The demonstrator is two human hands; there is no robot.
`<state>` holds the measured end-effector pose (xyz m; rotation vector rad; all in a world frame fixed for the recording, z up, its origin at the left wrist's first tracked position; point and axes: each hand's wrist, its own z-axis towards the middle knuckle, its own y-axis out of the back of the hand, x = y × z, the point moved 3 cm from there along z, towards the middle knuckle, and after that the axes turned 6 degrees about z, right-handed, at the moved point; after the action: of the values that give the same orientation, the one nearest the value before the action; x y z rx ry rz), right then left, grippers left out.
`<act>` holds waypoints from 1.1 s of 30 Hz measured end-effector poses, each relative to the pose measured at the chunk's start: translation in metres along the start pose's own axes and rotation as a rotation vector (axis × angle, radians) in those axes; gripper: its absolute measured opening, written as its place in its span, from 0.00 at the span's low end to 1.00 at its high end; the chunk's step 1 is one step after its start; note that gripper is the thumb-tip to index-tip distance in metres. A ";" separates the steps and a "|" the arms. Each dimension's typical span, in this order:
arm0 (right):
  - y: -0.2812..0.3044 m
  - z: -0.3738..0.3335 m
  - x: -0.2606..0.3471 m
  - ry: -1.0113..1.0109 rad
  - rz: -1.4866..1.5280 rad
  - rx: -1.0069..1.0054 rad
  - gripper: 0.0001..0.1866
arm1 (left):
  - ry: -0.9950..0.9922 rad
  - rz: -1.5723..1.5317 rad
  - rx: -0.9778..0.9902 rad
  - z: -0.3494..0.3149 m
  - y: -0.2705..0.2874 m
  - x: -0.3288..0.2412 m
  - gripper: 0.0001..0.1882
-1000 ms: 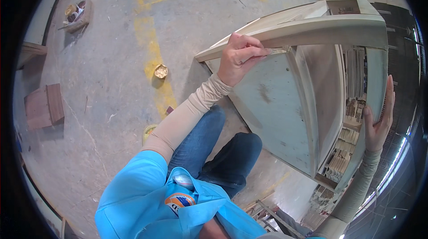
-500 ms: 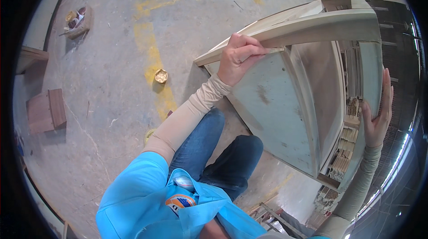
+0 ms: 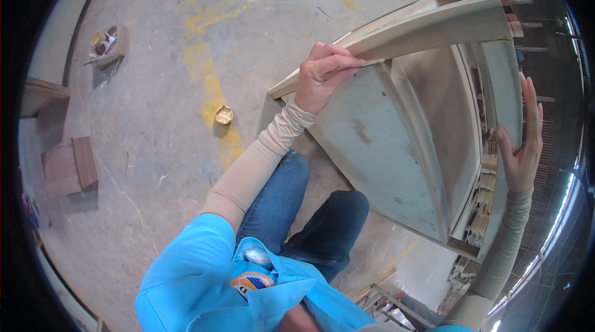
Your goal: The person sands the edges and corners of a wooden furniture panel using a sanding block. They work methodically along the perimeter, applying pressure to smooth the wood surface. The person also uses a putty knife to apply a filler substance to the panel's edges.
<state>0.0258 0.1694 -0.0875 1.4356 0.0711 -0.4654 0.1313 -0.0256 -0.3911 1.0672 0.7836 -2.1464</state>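
An unpainted wooden cabinet carcass (image 3: 378,140) with a pale greenish panel stands tilted in front of my knees. My left hand (image 3: 322,78) is closed in a pinch at the upper edge of that panel, just under the long wooden rail (image 3: 434,28). A thin tan edge shows beside its fingertips; what it grips, if anything, I cannot make out. On the right, my right hand (image 3: 524,140) is open, fingers stretched up and thumb apart, its palm against the outer side of the pale upright board (image 3: 501,84).
A small gold-coloured tin (image 3: 224,115) stands on the floor by a worn yellow line. Farther left are a tray of odds and ends (image 3: 110,47) and a brown wooden box (image 3: 69,168). Stacked wooden strips (image 3: 480,223) show behind the cabinet.
The cabinet's far right corner has shifted left and slightly up in view, both hands moving with it. Their grip and pose look the same. Floor items sit slightly lower in view.
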 end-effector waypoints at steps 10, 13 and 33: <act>0.000 0.001 0.005 -0.008 0.049 -0.045 0.39 | 0.071 -0.001 0.082 -0.001 -0.002 -0.003 0.12; 0.003 0.000 0.006 -0.016 0.052 -0.048 0.39 | 0.009 0.076 0.114 -0.002 0.000 -0.006 0.12; 0.010 -0.004 0.010 -0.038 0.138 -0.065 0.38 | 0.166 0.052 0.252 0.001 0.001 -0.004 0.10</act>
<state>0.0394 0.1713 -0.0823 1.3574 -0.0436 -0.3734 0.1338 -0.0255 -0.3875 1.3941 0.5604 -2.1726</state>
